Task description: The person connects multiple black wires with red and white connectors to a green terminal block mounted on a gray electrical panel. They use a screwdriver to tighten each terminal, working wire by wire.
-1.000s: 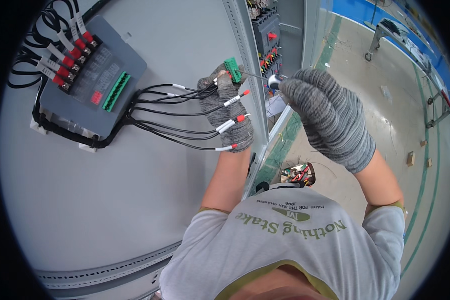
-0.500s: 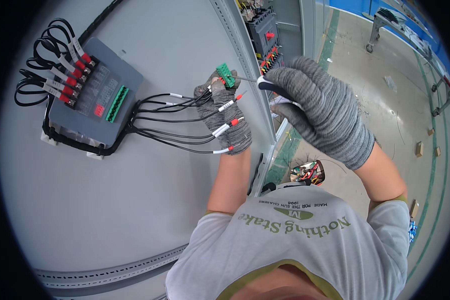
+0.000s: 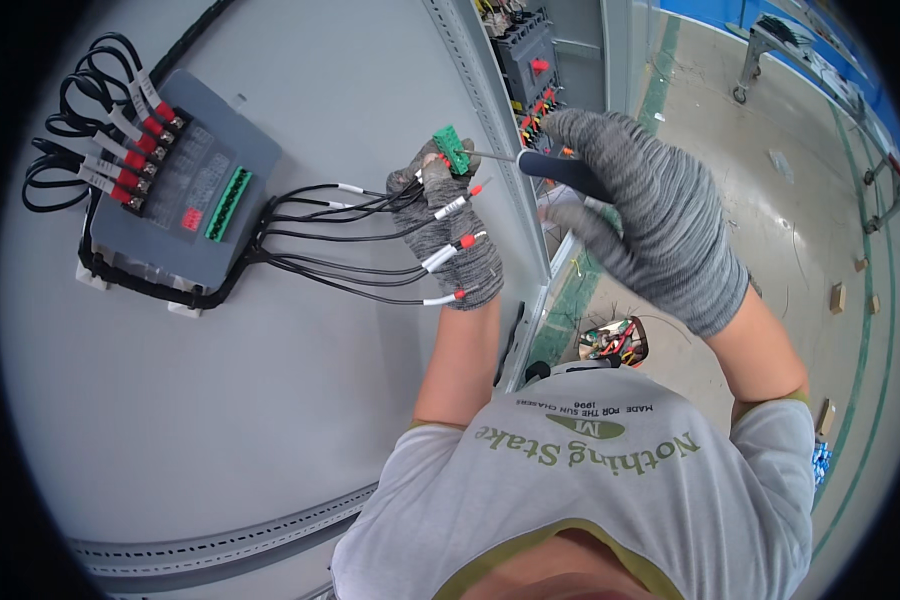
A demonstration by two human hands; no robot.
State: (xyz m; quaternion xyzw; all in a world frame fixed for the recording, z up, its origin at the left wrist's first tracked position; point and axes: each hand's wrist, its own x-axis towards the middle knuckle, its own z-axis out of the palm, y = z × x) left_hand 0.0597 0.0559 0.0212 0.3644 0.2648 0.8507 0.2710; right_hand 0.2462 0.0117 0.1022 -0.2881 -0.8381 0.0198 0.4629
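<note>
Gripped in my gloved left hand (image 3: 452, 235) is a green plug-in terminal block (image 3: 451, 149). Several black wires (image 3: 340, 240) with white marker sleeves and red ferrules run to this hand; some lie across the glove with bare ends loose. My gloved right hand (image 3: 650, 210) is closed around the dark handle of a screwdriver (image 3: 560, 170). Its thin shaft points left, and the tip meets the terminal block's side. To the left, a grey device (image 3: 185, 190) on the panel carries a green socket strip (image 3: 229, 204) and red-capped wires (image 3: 150, 140) along its other edge.
A perforated cabinet post (image 3: 475, 90) stands just beyond my left hand, with a breaker (image 3: 528, 65) inside. On the floor sit a tool container (image 3: 615, 342) and small wooden blocks (image 3: 838, 298). A wheeled metal cart (image 3: 770, 60) is at the far right.
The fingers of my right hand have shifted on the screwdriver, and more of its handle shows. My left hand and the terminal block stay nearly in place.
</note>
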